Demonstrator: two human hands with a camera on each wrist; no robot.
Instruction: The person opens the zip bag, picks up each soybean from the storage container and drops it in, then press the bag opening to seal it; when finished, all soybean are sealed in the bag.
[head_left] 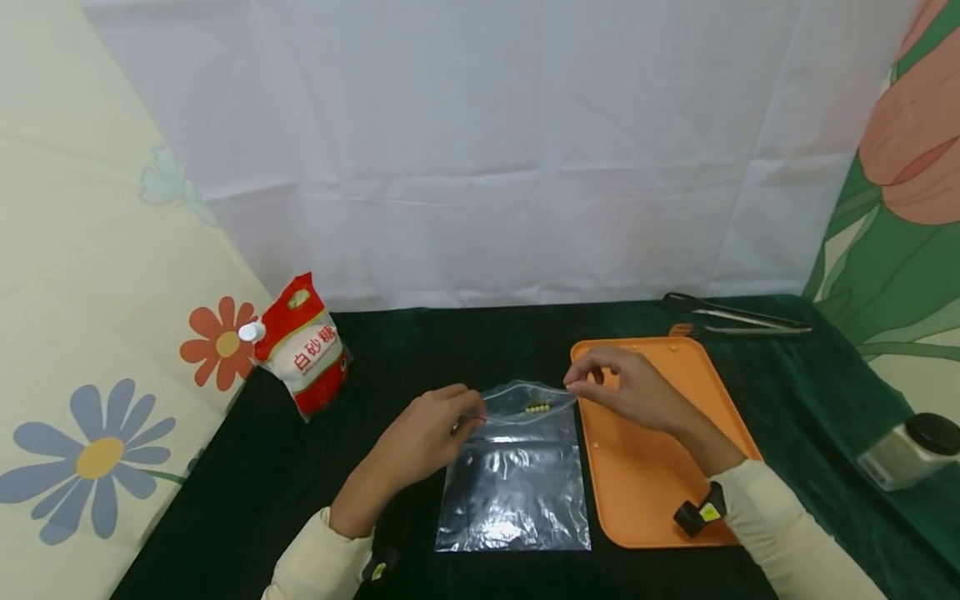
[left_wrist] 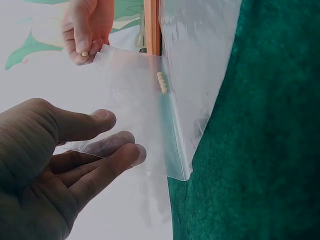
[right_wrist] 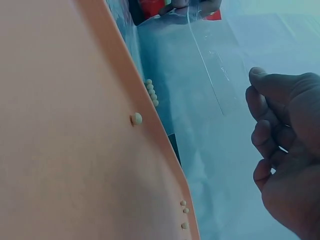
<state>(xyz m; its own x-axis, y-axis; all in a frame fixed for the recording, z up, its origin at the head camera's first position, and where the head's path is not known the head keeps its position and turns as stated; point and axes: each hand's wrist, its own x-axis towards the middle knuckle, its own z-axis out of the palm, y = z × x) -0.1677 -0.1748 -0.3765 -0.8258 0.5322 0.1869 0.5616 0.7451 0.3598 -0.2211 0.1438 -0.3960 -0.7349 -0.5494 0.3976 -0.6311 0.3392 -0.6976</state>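
Observation:
A clear zip bag (head_left: 517, 492) lies on the dark green cloth, its mouth parted at the far end. My left hand (head_left: 427, 433) pinches the left side of the mouth between thumb and fingers, as the left wrist view confirms (left_wrist: 75, 155). Inside, near the opening, is a short row of pale beads (head_left: 537, 408), also visible in the left wrist view (left_wrist: 162, 83). My right hand (head_left: 633, 392) is by the bag's right corner, above the tray's edge; a small pale bead (left_wrist: 85, 53) sits between its thumb and finger. Whether it touches the bag is unclear.
An orange tray (head_left: 645, 475) with a few loose beads (right_wrist: 136, 118) lies right of the bag. Black-handled tongs (head_left: 738, 317) lie behind it. A jar with a black lid (head_left: 907, 450) stands far right; a red-and-white packet (head_left: 307, 354) and a white cap (head_left: 252, 332) are left.

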